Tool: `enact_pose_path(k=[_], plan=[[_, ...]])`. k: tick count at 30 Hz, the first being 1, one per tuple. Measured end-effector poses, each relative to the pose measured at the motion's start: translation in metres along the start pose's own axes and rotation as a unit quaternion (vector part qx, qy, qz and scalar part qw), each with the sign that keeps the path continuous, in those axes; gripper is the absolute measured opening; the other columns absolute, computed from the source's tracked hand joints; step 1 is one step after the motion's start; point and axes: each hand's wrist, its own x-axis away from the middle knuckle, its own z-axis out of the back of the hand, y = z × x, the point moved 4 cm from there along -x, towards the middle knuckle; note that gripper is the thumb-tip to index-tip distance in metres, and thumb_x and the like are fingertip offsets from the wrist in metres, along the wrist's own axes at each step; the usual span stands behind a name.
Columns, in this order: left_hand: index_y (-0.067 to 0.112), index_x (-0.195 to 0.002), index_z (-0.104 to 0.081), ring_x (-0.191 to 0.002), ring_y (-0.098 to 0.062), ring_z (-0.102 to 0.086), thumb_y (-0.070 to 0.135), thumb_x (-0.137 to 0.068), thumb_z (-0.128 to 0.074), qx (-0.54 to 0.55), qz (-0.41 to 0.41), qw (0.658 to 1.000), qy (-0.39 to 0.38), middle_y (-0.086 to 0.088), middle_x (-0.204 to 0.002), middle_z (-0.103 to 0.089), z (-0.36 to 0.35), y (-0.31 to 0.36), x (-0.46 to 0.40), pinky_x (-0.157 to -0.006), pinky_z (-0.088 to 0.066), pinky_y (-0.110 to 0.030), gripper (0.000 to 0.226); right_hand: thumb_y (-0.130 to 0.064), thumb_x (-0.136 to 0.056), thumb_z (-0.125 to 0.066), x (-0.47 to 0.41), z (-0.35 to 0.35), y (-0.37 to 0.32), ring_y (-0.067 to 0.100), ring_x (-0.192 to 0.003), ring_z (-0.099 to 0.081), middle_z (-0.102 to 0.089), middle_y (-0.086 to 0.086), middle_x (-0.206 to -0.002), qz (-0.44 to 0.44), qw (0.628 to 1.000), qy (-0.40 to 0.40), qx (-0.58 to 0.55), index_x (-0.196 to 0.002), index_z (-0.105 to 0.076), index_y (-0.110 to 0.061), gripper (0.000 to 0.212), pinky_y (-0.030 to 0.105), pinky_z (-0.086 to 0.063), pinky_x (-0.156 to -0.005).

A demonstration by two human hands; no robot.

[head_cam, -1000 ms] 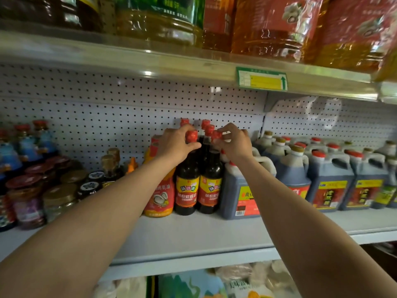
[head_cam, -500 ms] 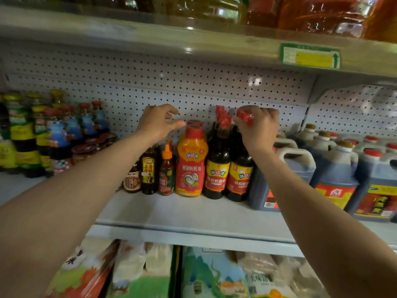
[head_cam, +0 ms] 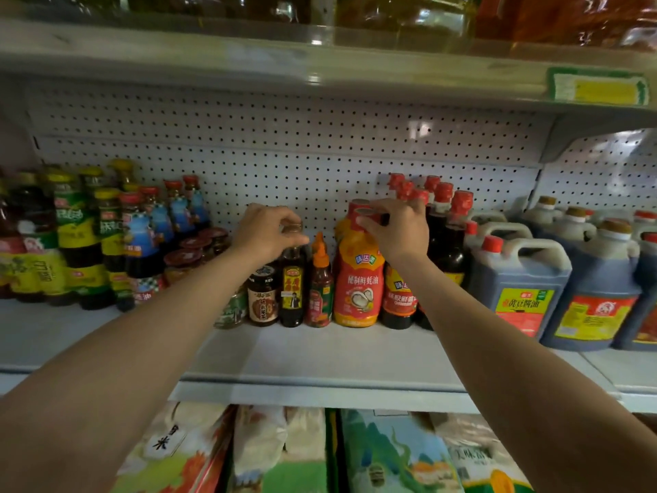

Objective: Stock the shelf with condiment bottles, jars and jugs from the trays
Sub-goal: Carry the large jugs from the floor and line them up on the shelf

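The shelf (head_cam: 320, 354) spans the whole view, its front strip bare and its back crowded. On the right stand the dark jugs (head_cam: 519, 279) with handles; on the left, tall green- and blue-labelled bottles (head_cam: 106, 243). Between them is a tight middle row. The orange squeeze bottle (head_cam: 358, 279) stands upright there, touching the dark red-capped bottles (head_cam: 444, 225) on its right. Left of it are a small chilli sauce bottle (head_cam: 321, 279), a slim dark bottle (head_cam: 293, 282) and a squat jar (head_cam: 263, 297).

The right hand (head_cam: 401, 229) has its fingers closed over the squeeze bottle's red cap. The left hand (head_cam: 265, 233) pinches the slim dark bottle's top, fingers closed on it.

The likely risk is toppling. Both grips sit high on the caps, so a sideways nudge would tip a bottle rather than slide it, and the packed neighbours could fall in turn. The forearms also cross close to the jar and the front dark bottles, and could sweep them forward off the shelf.
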Motion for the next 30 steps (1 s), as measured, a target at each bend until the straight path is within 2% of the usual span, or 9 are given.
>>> enact_pose_path(k=[2,4,7,11,16,20,23,27,30], plan=[[0.025,-0.115,-0.069,-0.120,-0.023,-0.046,0.045,-0.076,-0.080,-0.039,-0.014,0.999,-0.001,0.004,-0.114,-0.065,-0.002,0.001,-0.003,-0.094,-0.045,-0.039,0.046,-0.042,-0.084,-0.076,0.004,-0.004,-0.009,0.026,-0.121,-0.047,-0.073,-0.002,-0.112,0.007,1.000,0.027,0.010,-0.113,-0.075,-0.023,0.035,0.036,-0.047,-0.088],[0.028,-0.114,-0.068,-0.116,-0.024,-0.052,0.046,-0.075,-0.081,-0.046,-0.006,0.999,0.001,0.003,-0.114,-0.066,-0.006,-0.004,-0.005,-0.092,-0.047,-0.039,0.045,-0.044,-0.082,-0.076,0.008,-0.009,-0.017,0.026,-0.119,-0.047,-0.073,-0.002,-0.110,0.020,0.999,0.032,0.021,-0.112,-0.075,-0.022,0.037,0.033,-0.045,-0.087],[0.039,-0.102,-0.065,-0.101,-0.019,-0.064,0.043,-0.074,-0.082,0.001,0.019,1.000,0.002,0.006,-0.111,-0.069,-0.010,-0.014,-0.009,-0.084,-0.055,-0.042,0.033,-0.044,-0.081,-0.078,0.014,-0.017,-0.025,0.029,-0.117,-0.046,-0.073,0.001,-0.106,0.026,0.999,0.029,0.032,-0.113,-0.075,-0.020,0.040,0.031,-0.042,-0.083],[0.043,-0.091,-0.063,-0.093,-0.016,-0.065,0.041,-0.074,-0.082,0.027,0.016,0.999,0.004,0.008,-0.106,-0.066,-0.009,-0.017,-0.010,-0.082,-0.056,-0.042,0.026,-0.043,-0.079,-0.079,0.022,-0.019,-0.031,0.034,-0.108,-0.050,-0.074,0.003,-0.099,0.048,0.996,0.060,0.048,-0.100,-0.077,-0.018,0.033,0.037,-0.045,-0.080],[0.033,-0.109,-0.070,-0.101,-0.016,-0.065,0.034,-0.076,-0.083,0.048,-0.005,0.999,-0.007,0.004,-0.111,-0.071,-0.004,-0.016,-0.008,-0.090,-0.053,-0.036,0.036,-0.045,-0.082,-0.076,0.023,-0.016,-0.035,0.033,-0.111,-0.050,-0.074,0.002,-0.104,0.042,0.996,0.042,0.064,-0.101,-0.077,-0.018,0.033,0.038,-0.044,-0.082],[0.029,-0.134,-0.058,-0.115,-0.017,-0.060,0.034,-0.076,-0.083,0.086,-0.013,0.996,-0.023,-0.002,-0.126,-0.065,0.010,-0.029,0.006,-0.098,-0.046,-0.034,0.063,-0.045,-0.083,-0.075,0.022,-0.018,-0.040,0.032,-0.113,-0.048,-0.073,0.002,-0.107,0.024,0.995,0.034,0.087,-0.103,-0.077,-0.019,0.033,0.035,-0.042,-0.082],[0.025,-0.136,-0.055,-0.118,-0.019,-0.058,0.037,-0.078,-0.081,0.089,0.005,0.996,0.012,-0.003,-0.130,-0.062,0.036,-0.046,0.013,-0.100,-0.045,-0.035,0.064,-0.040,-0.081,-0.076,0.028,-0.025,-0.051,0.031,-0.110,-0.050,-0.074,0.000,-0.107,0.030,0.995,0.064,0.070,-0.102,-0.078,-0.019,0.030,0.034,-0.044,-0.082],[0.025,-0.123,-0.061,-0.109,-0.018,-0.062,0.041,-0.079,-0.079,0.103,0.028,0.992,0.066,0.002,-0.115,-0.068,0.064,-0.085,0.031,-0.097,-0.051,-0.041,0.050,-0.040,-0.084,-0.075,0.055,-0.049,-0.072,0.027,-0.109,-0.049,-0.073,-0.002,-0.100,0.018,0.999,0.049,-0.011,-0.101,-0.076,-0.020,0.026,0.030,-0.039,-0.082],[0.019,-0.104,-0.063,-0.089,-0.015,-0.065,0.036,-0.079,-0.081,0.116,0.041,0.985,0.122,0.004,-0.091,-0.068,0.068,-0.111,0.061,-0.080,-0.054,-0.036,0.035,-0.045,-0.083,-0.076,0.085,-0.078,-0.078,0.020,-0.103,-0.055,-0.070,-0.009,-0.097,-0.076,0.992,-0.027,-0.098,-0.095,-0.071,-0.021,0.027,0.036,-0.046,-0.081]])
